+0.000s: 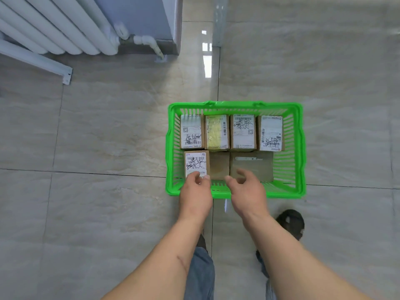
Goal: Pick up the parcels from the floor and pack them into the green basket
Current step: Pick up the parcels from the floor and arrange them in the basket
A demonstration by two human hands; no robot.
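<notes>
The green basket [299,148] stands on the tiled floor ahead of me. Several cardboard parcels with white labels fill its far row, among them a yellow-labelled parcel [217,133]. In the near left corner stands a labelled parcel [196,163]; my left hand [195,193] pinches its near edge between thumb and fingers. A plain brown parcel [252,164] lies lower in the near right part. My right hand [246,189] hovers over its near edge with fingers spread, holding nothing.
A white radiator [54,29] with a pipe and a wall bracket stands at the far left beside a grey wall corner. A metal post [219,20] rises behind the basket. My legs and a black shoe [291,221] are below the hands. Glossy tiles surround the basket.
</notes>
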